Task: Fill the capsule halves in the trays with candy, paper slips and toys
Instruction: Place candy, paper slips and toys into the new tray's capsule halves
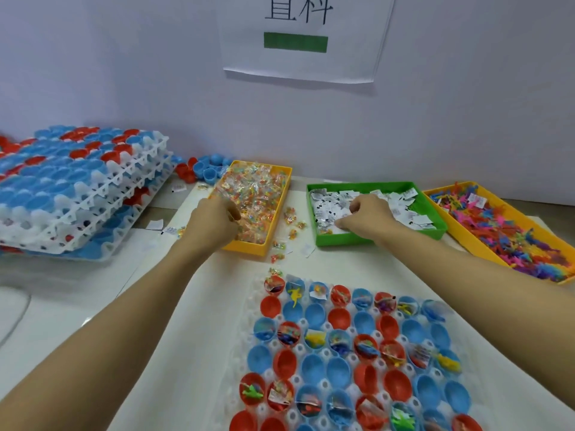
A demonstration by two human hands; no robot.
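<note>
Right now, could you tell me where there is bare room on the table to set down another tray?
Bare white sheet lies between the green bin and the capsule tray. Another bare patch lies left of that tray, under the left hand's forearm. It is crowded between the yellow candy bin and the green bin, where loose candies lie, and at far left by the stacked trays.

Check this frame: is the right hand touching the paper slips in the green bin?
Touching. The head view shows the right hand inside the green bin, its curled fingers buried in the paper slips, with no gap visible.
</note>
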